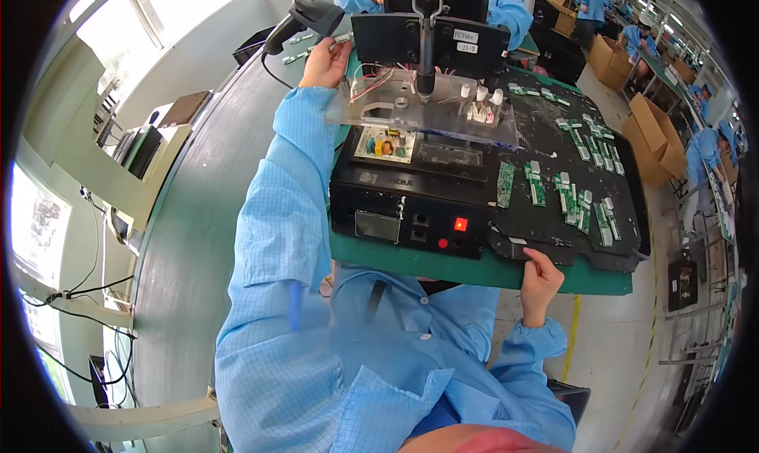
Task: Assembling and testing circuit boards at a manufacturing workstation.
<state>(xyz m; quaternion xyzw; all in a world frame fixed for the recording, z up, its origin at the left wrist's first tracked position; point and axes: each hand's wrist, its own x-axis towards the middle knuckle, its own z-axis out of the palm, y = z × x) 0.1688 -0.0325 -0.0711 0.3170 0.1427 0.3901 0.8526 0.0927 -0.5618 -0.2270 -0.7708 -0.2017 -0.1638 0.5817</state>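
At the far left of the bench, my left hand (pixel 325 63) reaches past the test fixture with its fingers closed on a small circuit board (pixel 342 38), mostly hidden by the fingers. Beside it are a black handheld scanner (pixel 304 22) and more small boards (pixel 299 56). My right hand (pixel 541 285) rests at the front edge of the black tray (pixel 553 251), fingers curled and seemingly holding nothing. Between my hands stands the black test fixture (pixel 411 192), its clear plate (pixel 443 105) raised above a board with yellow parts (pixel 386 145). A red light (pixel 461 224) glows on its front.
Several green circuit boards (pixel 571 196) lie in the tray on the right. A metal rod (pixel 426 50) rises at the middle before a dark panel (pixel 387 40). Across the bench sits a person in blue (pixel 506 6). Cardboard boxes (pixel 655 137) stand on the right floor.
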